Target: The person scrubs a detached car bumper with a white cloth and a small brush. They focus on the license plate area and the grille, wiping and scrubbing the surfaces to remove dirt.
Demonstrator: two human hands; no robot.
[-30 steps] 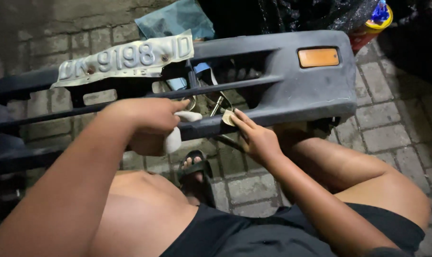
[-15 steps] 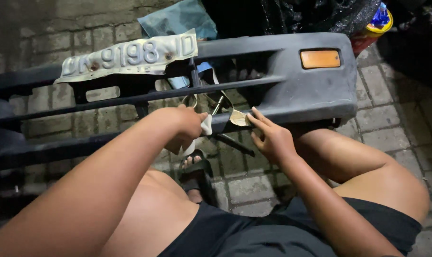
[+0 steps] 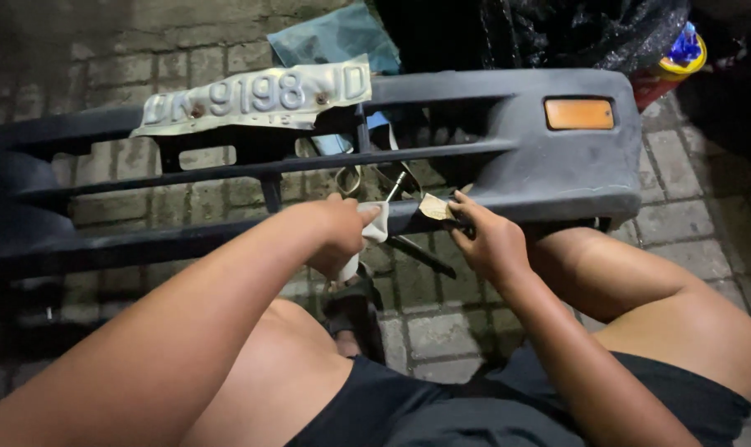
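Since the earlier frame the left hand [image 3: 336,234] has slid rightward along the lower bar of the dark grey plastic car bumper [image 3: 549,170], which lies across a brick-paved floor [image 3: 442,323] in the upper half of the frame, and now sits close to the right hand [image 3: 489,240] at mid-frame. Its fingers are curled shut around a whitish tube-like object [image 3: 370,240], one end reaching toward the bar and the other hanging below the palm. The right hand pinches a small tan scrap, perhaps paper or sanding sheet [image 3: 435,207], flat against the bar's edge, fingertips closed on it. Both hands thus meet at one spot on the bumper, which reads as work on that patch. What the white object is I cannot tell, nor the metal rod and loop behind the bar. A bent pale number plate [image 3: 255,98] hangs upper left; an orange reflector [image 3: 579,114] sits upper right.
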